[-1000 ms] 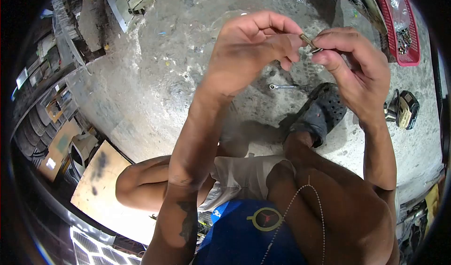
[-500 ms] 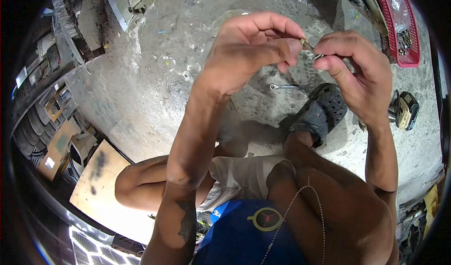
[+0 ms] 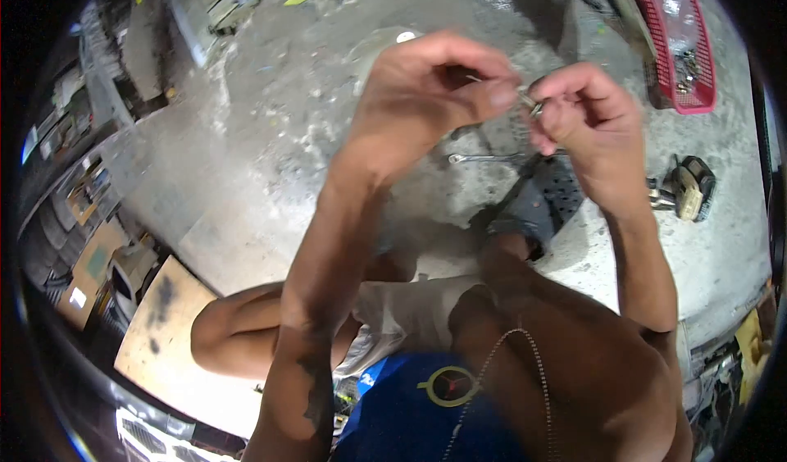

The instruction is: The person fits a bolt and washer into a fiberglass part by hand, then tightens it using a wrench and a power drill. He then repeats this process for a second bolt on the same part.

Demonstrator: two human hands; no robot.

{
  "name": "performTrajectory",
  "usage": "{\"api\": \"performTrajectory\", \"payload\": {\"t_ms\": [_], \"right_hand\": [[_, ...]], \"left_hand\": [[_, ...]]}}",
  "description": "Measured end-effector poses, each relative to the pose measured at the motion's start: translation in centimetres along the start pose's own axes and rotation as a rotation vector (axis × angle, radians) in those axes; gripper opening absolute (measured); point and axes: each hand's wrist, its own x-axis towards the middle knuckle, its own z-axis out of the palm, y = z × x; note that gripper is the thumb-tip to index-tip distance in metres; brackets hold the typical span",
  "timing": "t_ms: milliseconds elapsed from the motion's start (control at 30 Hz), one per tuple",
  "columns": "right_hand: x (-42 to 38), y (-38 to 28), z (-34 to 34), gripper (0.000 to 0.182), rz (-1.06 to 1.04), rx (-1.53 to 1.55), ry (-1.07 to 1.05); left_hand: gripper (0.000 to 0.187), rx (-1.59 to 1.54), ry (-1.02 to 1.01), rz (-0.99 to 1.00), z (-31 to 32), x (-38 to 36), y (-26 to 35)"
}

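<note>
Between my hands is a small metal bolt (image 3: 529, 100), held in front of me above the floor. The thumb and index finger of my left hand (image 3: 434, 93) pinch its left end. My right hand (image 3: 594, 130) is closed on the other end, where a shiny ring-like metal part shows at the fingertips; blur hides whether it is a nut or a washer. Below the hands, a combination wrench (image 3: 484, 159) lies on the concrete floor, close to the toe of my dark clog (image 3: 541, 204).
A red plastic basket (image 3: 711, 93) with a clear bag and small metal hardware stands at the upper right. A cordless power tool (image 3: 693, 190) lies right of my right wrist. Scrap panels (image 3: 143, 44) line the left side, near a wooden board (image 3: 160, 331).
The view has shifted slightly, so the basket and wrench appear further left. My right fingers have curled closer around the bolt's end, and the hands are nearer each other.
</note>
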Motion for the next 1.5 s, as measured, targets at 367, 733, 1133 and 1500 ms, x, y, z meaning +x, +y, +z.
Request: {"api": "performTrajectory", "payload": {"t_ms": [367,733,1133,1500], "right_hand": [[-1.7,-1.0,-1.5,0.015,0.165,-0.090,0.200],[-4.0,-3.3,-12.7,0.042,0.007,-1.304,0.497],[-15.4,0.4,-19.9,0.089,0.203,-1.317,-0.223],[-13.6,-0.6,-15.2,0.107,0.522,-1.584,-0.140]], "left_hand": [[0.052,-0.332,-0.037,0.048,3.7,1.3,-0.7],[0.047,0.655,0.485,-0.078,-12.7,0.9,-3.6],[0.033,0.685,0.067,-0.153,-13.1,2.4,-5.6],[0.033,0.056,-0.030,0.048,-8.7,-0.8,-4.4]]}}
